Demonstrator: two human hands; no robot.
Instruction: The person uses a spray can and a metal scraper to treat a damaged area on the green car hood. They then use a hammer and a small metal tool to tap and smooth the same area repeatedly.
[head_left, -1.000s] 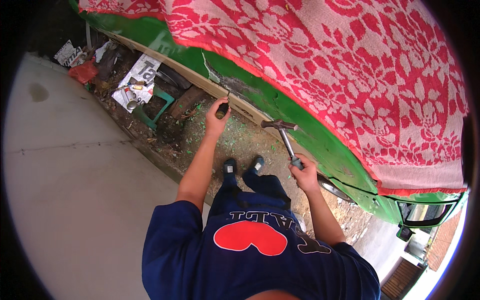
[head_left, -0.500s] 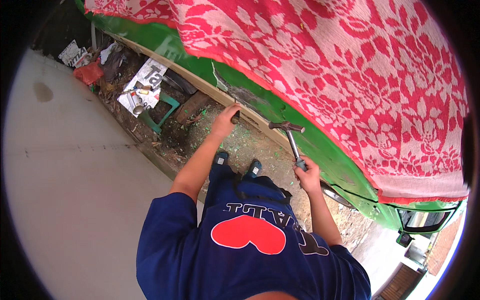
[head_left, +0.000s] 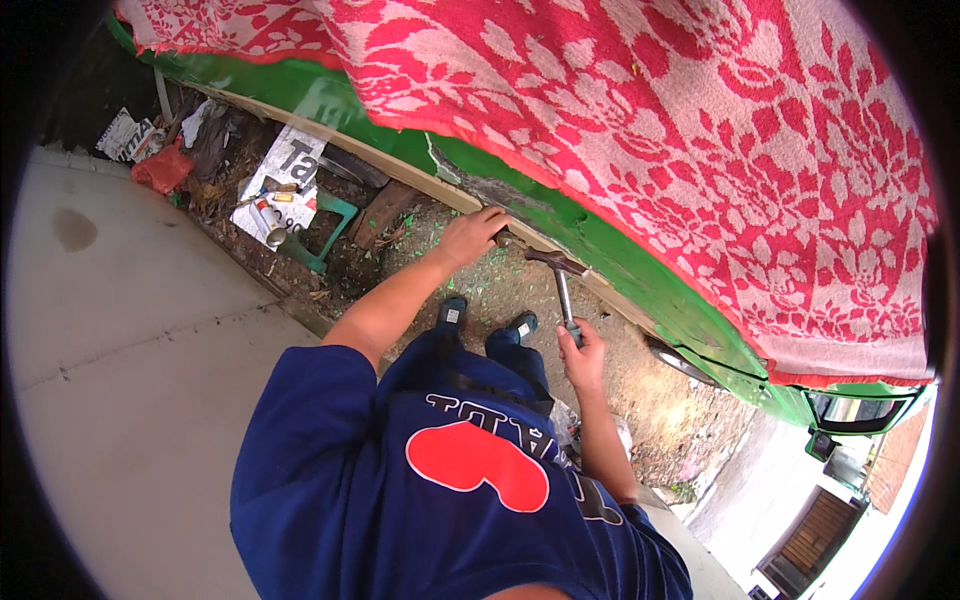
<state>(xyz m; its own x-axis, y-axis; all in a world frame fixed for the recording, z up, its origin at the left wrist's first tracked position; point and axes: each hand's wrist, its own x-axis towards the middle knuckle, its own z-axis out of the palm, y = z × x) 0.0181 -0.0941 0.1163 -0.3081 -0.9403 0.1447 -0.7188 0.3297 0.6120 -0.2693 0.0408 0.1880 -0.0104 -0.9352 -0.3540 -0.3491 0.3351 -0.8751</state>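
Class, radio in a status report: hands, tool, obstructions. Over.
Right hand gripping grey-handled metal hammer. Left hand at long beige sill strip, grip partly hidden. Pink-and-red floral towel draped over green car body, not covering hammer.

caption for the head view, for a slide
Right hand gripping a hammer, left hand low beside a green car draped with a red floral blanket.

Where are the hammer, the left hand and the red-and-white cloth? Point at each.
Hammer [head_left: 564, 294]: head view, on the metal shaft.
Left hand [head_left: 474, 238]: head view, on the back of the hand.
Red-and-white cloth [head_left: 650, 180]: head view, on the middle of its patterned surface.
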